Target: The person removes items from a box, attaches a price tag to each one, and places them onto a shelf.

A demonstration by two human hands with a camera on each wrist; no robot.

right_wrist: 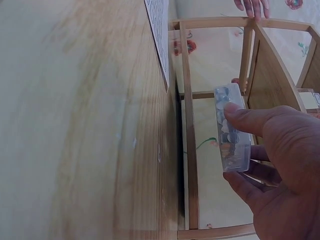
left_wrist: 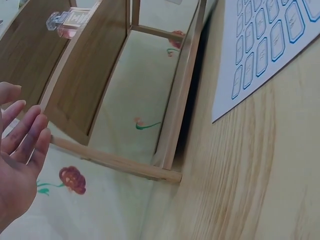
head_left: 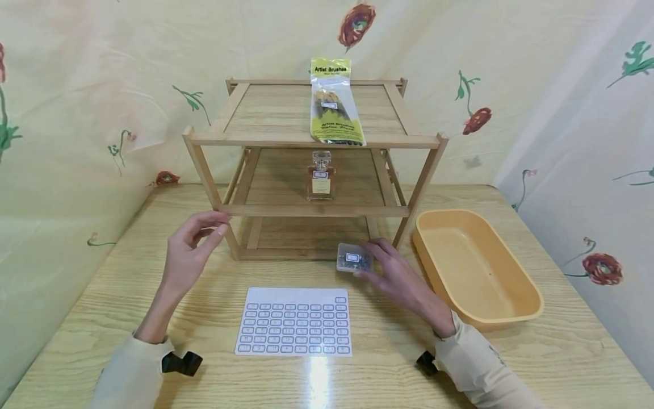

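Note:
My right hand (head_left: 395, 275) pinches a small clear plastic box (head_left: 353, 258) in front of the bottom tier of the wooden shelf (head_left: 276, 211). In the right wrist view the thumb lies on one face of the box (right_wrist: 236, 155), fingers behind it, and small clear and shiny pieces show inside. A small label is on its top. At the shelf's front left post, my left hand (head_left: 186, 255) is raised with fingers loosely bent, fingertips right at the middle tier's corner. The left wrist view shows that hand (left_wrist: 20, 165) with nothing in it.
A pack of artist brushes (head_left: 334, 108) lies on the top tier; a perfume bottle (head_left: 321, 183) stands on the middle one. Before the shelf lies a white sheet (head_left: 296, 294) with rows of small labels. To the right sits a yellow plastic basin (head_left: 465, 264). Flowered cloth (head_left: 128, 74) hangs behind.

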